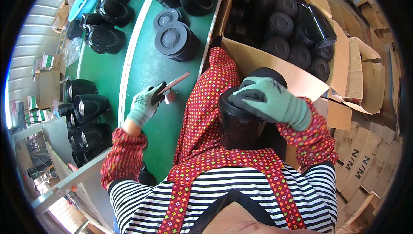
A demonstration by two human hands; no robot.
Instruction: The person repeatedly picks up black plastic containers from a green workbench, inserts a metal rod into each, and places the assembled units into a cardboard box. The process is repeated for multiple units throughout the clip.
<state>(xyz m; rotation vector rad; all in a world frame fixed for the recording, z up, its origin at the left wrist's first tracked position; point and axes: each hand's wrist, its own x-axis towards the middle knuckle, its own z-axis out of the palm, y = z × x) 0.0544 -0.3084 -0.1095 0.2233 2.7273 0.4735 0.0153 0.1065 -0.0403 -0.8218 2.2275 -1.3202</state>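
Striped shirt (215, 182) foremost, black cylinder (241, 131) under the right hand (273, 100)

Worn over the shirt, a red patterned apron (234, 158). Just beyond, standing roughly upright at the lap: the black cylinder, topped by a dark flat cap (226, 99). Right hand gloved in green, with dark-coated fingers bent and fairly close together over the cap, touching it; impossible to tell from this angle whether gripping or only pressing. Behind, partly covered by that hand, a second black cylinder (269, 73).

Left hand (144, 105), gloved alike, above the green workbench (144, 68): fingers closed around a slim brownish bar (177, 82), angled away toward the right. Just below the bar, a small copper-coloured piece (170, 97), perhaps joined to it, perhaps not.

Farther along the bench, stacked grey discs (172, 40); to the left, glossy black housings (106, 39). On the right, an open carton (247, 60) packed with round dark parts (282, 24), a glossy black tube (319, 24) lying on top.

Step in hand, judging by the pose: probably seating or checking the cap. Needed next, if so: a steady cylinder, even pressure around the rim, and the bar within easy reach.
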